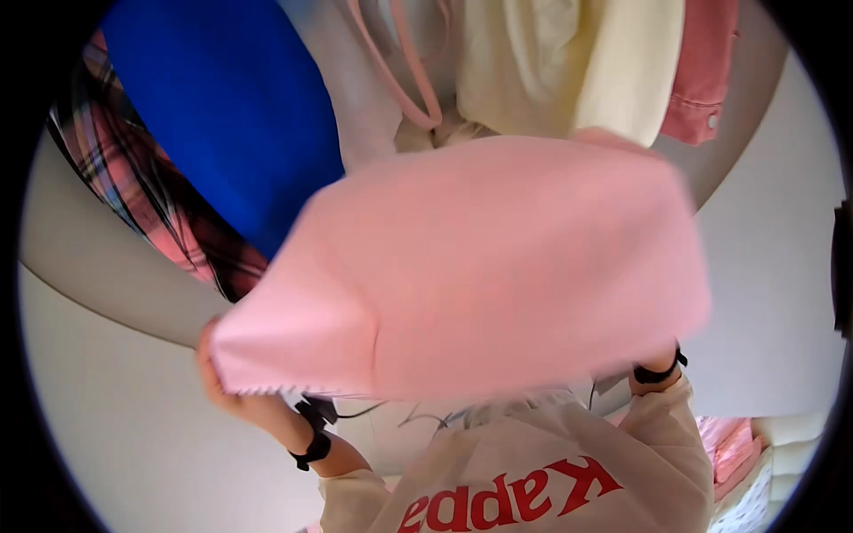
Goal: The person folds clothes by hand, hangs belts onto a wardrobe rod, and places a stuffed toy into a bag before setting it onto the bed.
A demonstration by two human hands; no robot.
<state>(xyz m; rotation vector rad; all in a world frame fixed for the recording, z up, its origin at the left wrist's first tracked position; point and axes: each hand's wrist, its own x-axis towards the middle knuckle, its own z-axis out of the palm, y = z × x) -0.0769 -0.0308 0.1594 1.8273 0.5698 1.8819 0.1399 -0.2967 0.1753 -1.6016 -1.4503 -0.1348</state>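
A pale pink garment [524,266], blurred by motion, is spread out between my arms across the middle of the view. At its lower left corner, my left hand [213,373] grips the cloth, with the fingers partly behind it. A small scalloped edge runs along the hem beside that hand. A seam divides the left flap from the wide main part. My right hand is hidden behind the garment's lower right side; only the right wrist with a black band [659,371] shows below it. Another black band [311,451] is on my left wrist.
Beyond the garment lie a blue garment [227,107], a plaid cloth [133,178], a pink strap [413,84], a cream garment [551,62] and a salmon pink garment with a button [702,80]. More pink cloth [733,453] is at lower right. A dark cable [360,413] shows below.
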